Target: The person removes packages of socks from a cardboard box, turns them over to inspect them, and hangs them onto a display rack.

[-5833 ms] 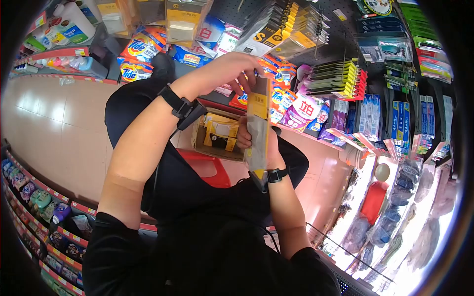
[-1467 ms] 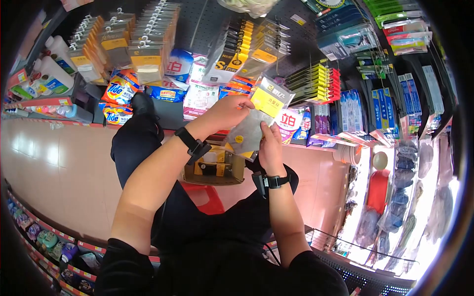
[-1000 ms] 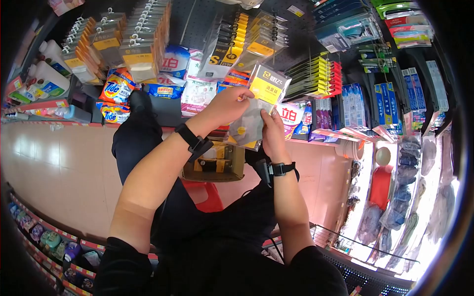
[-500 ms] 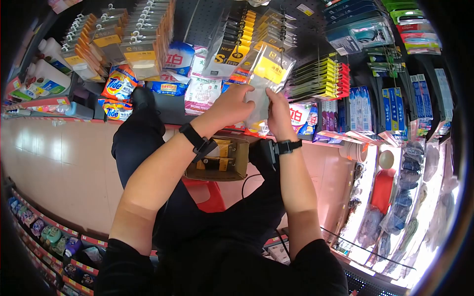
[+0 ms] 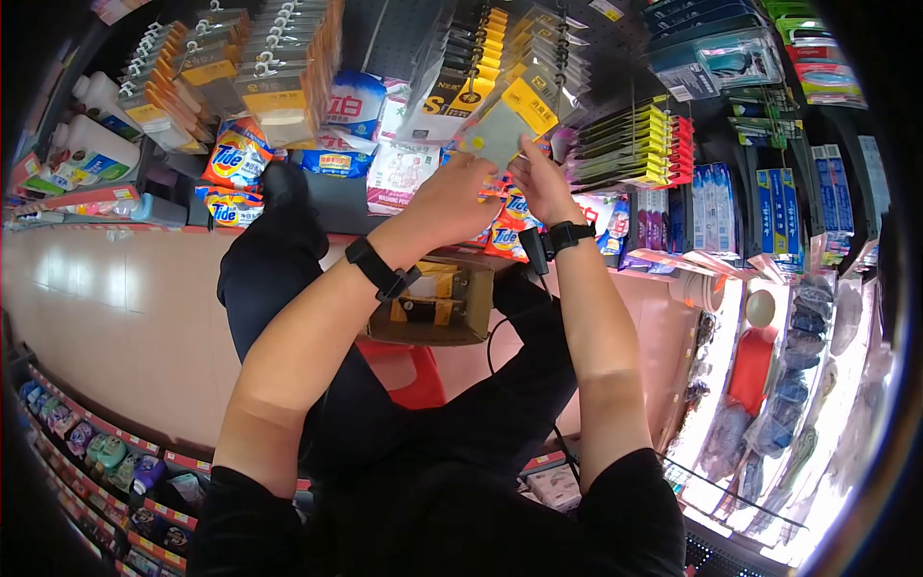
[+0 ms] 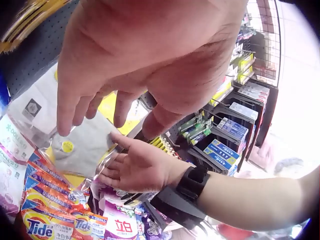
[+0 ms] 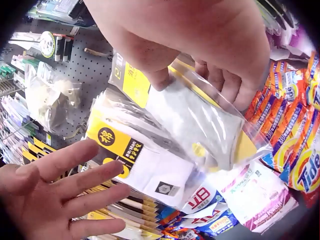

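Grey and yellow under clear plastic, one sock pack (image 5: 496,135) shows at the upper centre of my head view, pinched between thumb and fingers of the right hand (image 5: 544,183). The left hand (image 5: 457,197) holds nothing, its fingers extended. The pack's long axis slants, its yellow header (image 5: 529,106) toward the upper right. I count one box (image 5: 428,333) near the centre and two Tide bags (image 5: 238,156) at upper left.

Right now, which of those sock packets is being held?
The grey sock packet: it alone is pinched between the right hand's thumb and fingers. The white sock packet beside it, with a dark square label, is outside that grip.
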{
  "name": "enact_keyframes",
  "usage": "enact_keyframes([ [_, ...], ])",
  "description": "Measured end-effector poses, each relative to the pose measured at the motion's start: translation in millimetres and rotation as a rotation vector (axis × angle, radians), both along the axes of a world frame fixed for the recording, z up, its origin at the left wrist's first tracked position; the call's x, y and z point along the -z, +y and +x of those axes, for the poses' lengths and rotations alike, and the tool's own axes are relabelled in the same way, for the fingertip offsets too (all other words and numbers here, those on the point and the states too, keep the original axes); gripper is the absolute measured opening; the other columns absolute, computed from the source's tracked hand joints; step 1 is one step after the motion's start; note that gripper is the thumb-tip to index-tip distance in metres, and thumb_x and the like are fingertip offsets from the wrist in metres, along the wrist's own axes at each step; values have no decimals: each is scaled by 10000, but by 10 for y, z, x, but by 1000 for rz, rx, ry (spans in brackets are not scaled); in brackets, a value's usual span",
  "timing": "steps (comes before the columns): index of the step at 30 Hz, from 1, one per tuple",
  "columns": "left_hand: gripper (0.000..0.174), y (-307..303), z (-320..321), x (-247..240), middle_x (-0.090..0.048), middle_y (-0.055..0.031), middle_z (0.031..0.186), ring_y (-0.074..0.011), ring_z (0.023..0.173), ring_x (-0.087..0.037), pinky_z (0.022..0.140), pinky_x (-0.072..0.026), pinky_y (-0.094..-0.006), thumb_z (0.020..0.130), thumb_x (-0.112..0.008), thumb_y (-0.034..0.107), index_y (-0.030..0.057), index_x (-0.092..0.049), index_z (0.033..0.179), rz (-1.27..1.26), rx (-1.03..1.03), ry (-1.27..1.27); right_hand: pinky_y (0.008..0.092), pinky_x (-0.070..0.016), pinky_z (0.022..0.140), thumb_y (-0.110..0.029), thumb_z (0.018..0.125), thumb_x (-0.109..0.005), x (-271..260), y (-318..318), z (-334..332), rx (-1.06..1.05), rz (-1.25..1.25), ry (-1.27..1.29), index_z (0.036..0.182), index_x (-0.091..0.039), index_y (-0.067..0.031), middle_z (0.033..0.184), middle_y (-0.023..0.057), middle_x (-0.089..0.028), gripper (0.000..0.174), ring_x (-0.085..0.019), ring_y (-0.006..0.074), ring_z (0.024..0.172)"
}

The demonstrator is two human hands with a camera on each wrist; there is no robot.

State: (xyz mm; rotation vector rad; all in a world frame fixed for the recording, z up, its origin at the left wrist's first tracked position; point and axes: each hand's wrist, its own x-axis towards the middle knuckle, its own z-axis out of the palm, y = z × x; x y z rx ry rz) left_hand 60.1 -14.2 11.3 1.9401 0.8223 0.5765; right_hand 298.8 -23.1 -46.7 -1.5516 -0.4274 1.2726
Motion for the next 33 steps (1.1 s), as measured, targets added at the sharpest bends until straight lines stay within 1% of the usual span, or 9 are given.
enact_keyframes([
  [4,449,-36,-24,0,-580,-222,1303,-398,1221,-571,1031,-473,-436,889,-666,221,3,-595,1275,50,-1,56,374,-441,929,-507,961,-651,42,-79,24,78,-71,-33,1323,-591,-35,1248,100,-603,598,-543,198,1178],
  [8,425,-45,-43,22,-615,-221,1219,-406,1140,-608,979,-498,-453,893,-668,247,17,-616,1246,118,29,165,368,-461,916,-443,966,-650,170,-193,-16,92,-169,-191,1315,-582,-60,1227,82,-630,523,-583,205,1164],
  [11,410,-69,-90,43,-630,-222,1187,-401,1101,-633,945,-515,-458,898,-660,271,42,-631,1237,147,86,247,337,-465,852,-341,971,-630,817,-559,-59,-137,-90,68,1224,-622,-64,1139,50,-650,375,-621,172,970],
  [14,392,-75,-145,-7,-640,-220,1166,-394,1075,-648,924,-527,-456,908,-638,291,61,-637,1226,193,179,405,348,-496,781,-326,953,-641,1541,-1066,-399,-567,-35,-292,1150,-666,-26,997,31,-699,360,-639,164,856],
  [16,378,-61,-165,-57,-651,-218,1150,-388,1047,-661,910,-536,-462,912,-626,294,54,-638,1203,191,240,510,384,-515,752,-351,932,-643,2192,-1529,-565,-624,-73,-308,1084,-704,-11,955,78,-735,377,-676,244,814],
  [18,367,-59,-208,-46,-664,-209,1127,-374,1034,-667,894,-540,-467,915,-614,293,40,-631,1180,202,338,582,417,-531,780,-366,913,-644,2102,-1884,-893,-850,-275,-692,1063,-724,-24,1018,162,-743,381,-699,349,865],
  [20,364,-83,-247,116,-670,-205,1112,-369,1028,-668,889,-539,-468,917,-611,291,32,-626,1171,223,374,578,436,-535,864,-366,904,-646,2321,-2191,-1032,-1009,-240,-632,1039,-740,-41,1053,206,-729,364,-685,398,976],
  [23,361,-87,-255,96,-677,-196,1096,-363,1027,-666,891,-532,-468,923,-608,287,22,-618,1167,211,416,610,412,-540,878,-328,881,-683,2578,-2463,-1287,-989,-480,-525,1075,-732,-63,1052,173,-736,332,-697,345,985],
  [33,335,-50,-282,150,-658,-178,1083,-376,1000,-651,866,-514,-471,932,-639,249,47,-604,1196,225,403,694,464,-521,952,-360,906,-642,2965,-2825,-1560,-902,-559,-395,1074,-741,-60,1104,193,-722,357,-653,380,1089],
])
